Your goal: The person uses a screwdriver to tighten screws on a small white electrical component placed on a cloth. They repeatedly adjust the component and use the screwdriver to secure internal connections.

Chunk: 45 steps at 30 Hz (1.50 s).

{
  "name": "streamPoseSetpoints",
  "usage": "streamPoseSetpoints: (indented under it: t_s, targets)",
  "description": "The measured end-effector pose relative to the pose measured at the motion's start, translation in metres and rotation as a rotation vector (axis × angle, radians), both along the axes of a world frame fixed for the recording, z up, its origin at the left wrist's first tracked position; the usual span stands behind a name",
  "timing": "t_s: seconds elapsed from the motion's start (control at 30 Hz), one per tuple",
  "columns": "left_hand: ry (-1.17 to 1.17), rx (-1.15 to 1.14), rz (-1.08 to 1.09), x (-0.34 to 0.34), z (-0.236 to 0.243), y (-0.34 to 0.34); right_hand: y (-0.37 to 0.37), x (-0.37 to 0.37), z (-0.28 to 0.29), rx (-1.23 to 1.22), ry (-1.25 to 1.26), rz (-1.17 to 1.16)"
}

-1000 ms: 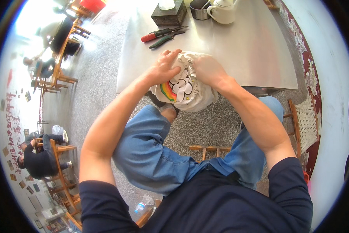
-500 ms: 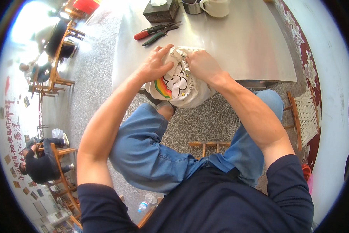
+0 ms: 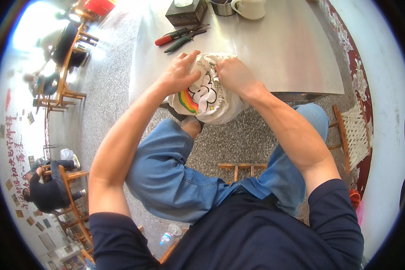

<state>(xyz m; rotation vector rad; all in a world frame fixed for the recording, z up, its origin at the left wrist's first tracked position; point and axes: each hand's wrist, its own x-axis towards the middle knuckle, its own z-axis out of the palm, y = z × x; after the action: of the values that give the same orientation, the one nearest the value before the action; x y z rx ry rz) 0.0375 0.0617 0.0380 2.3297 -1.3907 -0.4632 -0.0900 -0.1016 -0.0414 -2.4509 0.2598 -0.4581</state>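
A white cloth bag (image 3: 202, 96) with a rainbow and cloud print bulges over the near edge of the metal table, in front of my knees. At its upper left, my left hand (image 3: 180, 72) curves round the fabric, with the thumb on the front and the fingers spread along the rim. My right hand (image 3: 235, 74) is closed on the bag's upper right edge, its fingertips pinching the cloth near the mouth. What lies inside the bag is hidden. Beyond my left hand lie red-handled pliers (image 3: 171, 38) and green-handled pliers (image 3: 184, 42).
A dark tissue box (image 3: 184, 13), a metal cup (image 3: 224, 8) and a cream mug (image 3: 252, 10) stand at the far side of the metal table (image 3: 288, 54). A woven-seat stool (image 3: 353, 132) is at the right. A plastic bottle (image 3: 166, 238) lies low left. A person (image 3: 49, 189) sits at the far left.
Both hands keep their places on the bag. The bag's lower right side has shifted slightly to the left; the pliers and cups look unchanged.
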Motion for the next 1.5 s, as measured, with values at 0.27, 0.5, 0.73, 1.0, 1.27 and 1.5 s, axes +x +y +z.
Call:
streamPoseSetpoints:
  t_s: [0.27, 0.5, 0.73, 1.0, 1.27, 1.5]
  targets:
    - [-0.029, -0.01, -0.02, 0.003, -0.005, 0.002, 0.007, -0.006, 0.013, 0.009, 0.067, -0.035]
    - [-0.012, 0.032, -0.031, 0.004, 0.002, 0.0, 0.006, -0.002, 0.009, -0.018, 0.079, -0.012]
    - [-0.019, 0.027, -0.007, 0.01, -0.004, -0.001, 0.001, 0.003, 0.0, -0.169, 0.068, 0.08]
    - [0.058, -0.032, 0.078, 0.007, -0.002, 0.002, -0.007, 0.003, 0.014, -0.146, 0.025, 0.114]
    - [0.276, -0.079, 0.197, 0.007, 0.005, 0.005, 0.006, -0.004, 0.06, 0.174, 0.013, 0.019]
    - [0.352, -0.242, 0.174, 0.014, 0.008, 0.011, 0.003, 0.0, 0.067, 0.386, -0.085, 0.028]
